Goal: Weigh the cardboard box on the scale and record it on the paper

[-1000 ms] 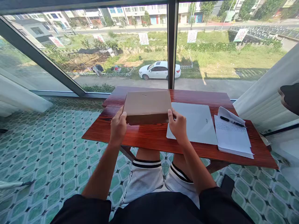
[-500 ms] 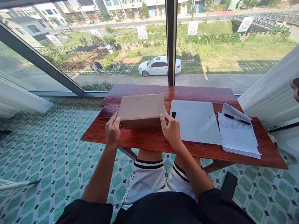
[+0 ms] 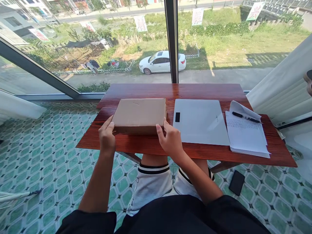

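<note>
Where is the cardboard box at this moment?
In the head view, the cardboard box is left of centre over the red-brown table, held between the left hand and right hand, with the flat grey panel to its right.

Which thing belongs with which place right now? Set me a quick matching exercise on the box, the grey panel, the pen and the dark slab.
Things:
1. cardboard box
2. flat grey panel
3. pen
4. dark slab

Places:
A. on the tiled floor
B. on top of the papers
C. gripped by the left hand and right hand
D. on the table, between the box and the papers

Pairs: 1-C, 2-D, 3-B, 4-A
</note>
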The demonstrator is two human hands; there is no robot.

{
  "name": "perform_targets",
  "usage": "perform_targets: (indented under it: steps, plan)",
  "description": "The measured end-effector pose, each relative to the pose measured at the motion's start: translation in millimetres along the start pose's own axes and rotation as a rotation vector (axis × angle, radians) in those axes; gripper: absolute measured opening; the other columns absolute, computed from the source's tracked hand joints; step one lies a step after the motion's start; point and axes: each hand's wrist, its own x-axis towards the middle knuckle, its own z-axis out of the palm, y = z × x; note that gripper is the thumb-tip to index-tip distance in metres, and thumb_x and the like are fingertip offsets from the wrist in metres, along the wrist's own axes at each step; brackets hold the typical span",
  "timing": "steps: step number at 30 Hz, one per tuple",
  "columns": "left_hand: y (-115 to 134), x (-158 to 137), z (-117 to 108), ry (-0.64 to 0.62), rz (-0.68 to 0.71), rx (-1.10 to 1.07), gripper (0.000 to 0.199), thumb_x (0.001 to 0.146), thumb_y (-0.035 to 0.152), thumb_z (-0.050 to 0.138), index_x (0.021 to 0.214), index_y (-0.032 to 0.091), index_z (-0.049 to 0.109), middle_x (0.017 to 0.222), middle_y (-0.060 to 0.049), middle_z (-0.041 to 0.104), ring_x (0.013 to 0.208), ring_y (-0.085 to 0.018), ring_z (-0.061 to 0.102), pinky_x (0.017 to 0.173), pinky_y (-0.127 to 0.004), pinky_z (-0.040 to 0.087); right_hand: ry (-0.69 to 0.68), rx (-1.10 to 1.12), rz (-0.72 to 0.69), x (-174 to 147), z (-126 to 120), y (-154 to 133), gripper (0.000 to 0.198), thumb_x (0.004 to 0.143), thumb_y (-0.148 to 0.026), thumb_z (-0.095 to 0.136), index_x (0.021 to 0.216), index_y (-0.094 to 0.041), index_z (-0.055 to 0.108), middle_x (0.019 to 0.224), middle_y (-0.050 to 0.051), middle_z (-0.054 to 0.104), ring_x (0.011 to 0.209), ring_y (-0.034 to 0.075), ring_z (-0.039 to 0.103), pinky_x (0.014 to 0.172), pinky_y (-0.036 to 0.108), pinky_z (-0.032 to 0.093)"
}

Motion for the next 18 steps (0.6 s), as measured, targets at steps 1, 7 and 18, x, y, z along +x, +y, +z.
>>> perform_targets:
  steps: [1, 7, 18]
  plan:
    - [1, 0, 1, 0.0, -0.025, -0.026, 0.06, 0.089, 0.047, 0.045, 0.136, 0.013, 0.062, 0.133, -0.01, 0.068, 0.11, -0.029, 0.066, 0.089, -0.047, 0.063, 0.001, -0.002, 0.001, 0, 0, 0, 0.07, 0.105, -0.053, 0.031, 0.146, -0.001, 0.054, 0.101, 0.016, 0.072, 0.095, 0.026, 0.07, 0.09, 0.036, 0.054]
    - [7, -2, 5, -0.002, -0.068, -0.072, 0.06, 0.087, 0.048, 0.049, 0.134, 0.014, 0.065, 0.132, -0.008, 0.069, 0.111, -0.025, 0.064, 0.089, -0.039, 0.062, 0.011, 0.002, 0.014, 1, 0, 4, 0.073, 0.105, -0.055, 0.029, 0.148, -0.001, 0.052, 0.089, 0.013, 0.07, 0.093, 0.025, 0.069, 0.093, 0.035, 0.053]
    - [5, -2, 13, -0.028, -0.103, -0.118, 0.058, 0.086, 0.047, 0.051, 0.133, 0.016, 0.065, 0.131, -0.006, 0.069, 0.114, -0.026, 0.063, 0.094, -0.044, 0.062, 0.021, -0.058, -0.023, 1, 0, 9, 0.063, 0.106, -0.049, 0.034, 0.144, -0.004, 0.056, 0.148, 0.017, 0.053, 0.128, 0.031, 0.061, 0.1, 0.04, 0.054]
